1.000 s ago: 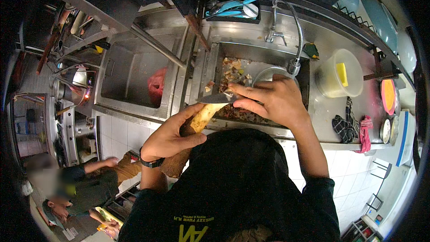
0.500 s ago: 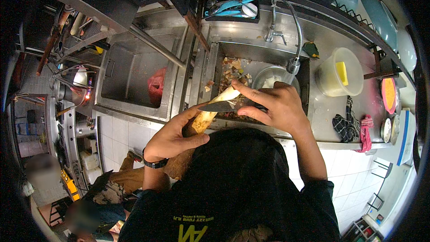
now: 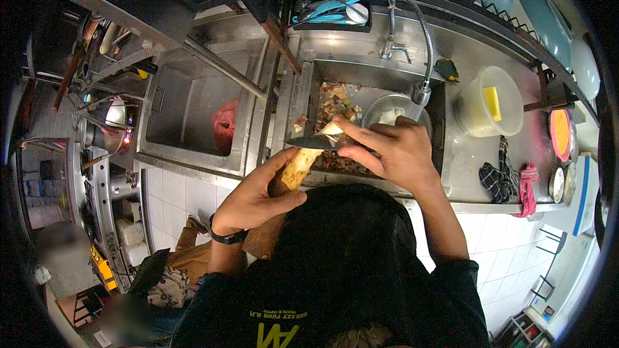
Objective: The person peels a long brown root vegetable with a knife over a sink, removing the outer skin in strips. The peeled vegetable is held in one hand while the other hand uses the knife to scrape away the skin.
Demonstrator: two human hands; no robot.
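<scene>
Over the right-hand sink, my left hand (image 3: 255, 196) is closed round the lower part of a long root vegetable (image 3: 298, 171), yellowish-brown on the outside with a pale peeled stretch; its exact kind is unclear. My right hand (image 3: 393, 151) grips a knife, whose dark blade (image 3: 304, 142) lies across the upper part of the root. Its handle is hidden in my palm. Beyond the blade, a pale tapered piece (image 3: 331, 129) sits against my right index finger. Whether that piece is still joined to the root cannot be told. Behind, a bowl (image 3: 370, 115) holds white pieces.
Peelings (image 3: 335, 93) litter the sink (image 3: 361, 69) below my hands, under a hose tap (image 3: 422, 95). A second sink (image 3: 187, 90) at left contains a red bag (image 3: 225, 125). On the right counter stand a plastic tub (image 3: 477, 113) and cloths (image 3: 496, 183). Another person is at lower left.
The blade now crosses the pale end of the root at a different angle, and the pale piece beyond it looks shorter and more separate. Both hands stay in nearly the same place.
</scene>
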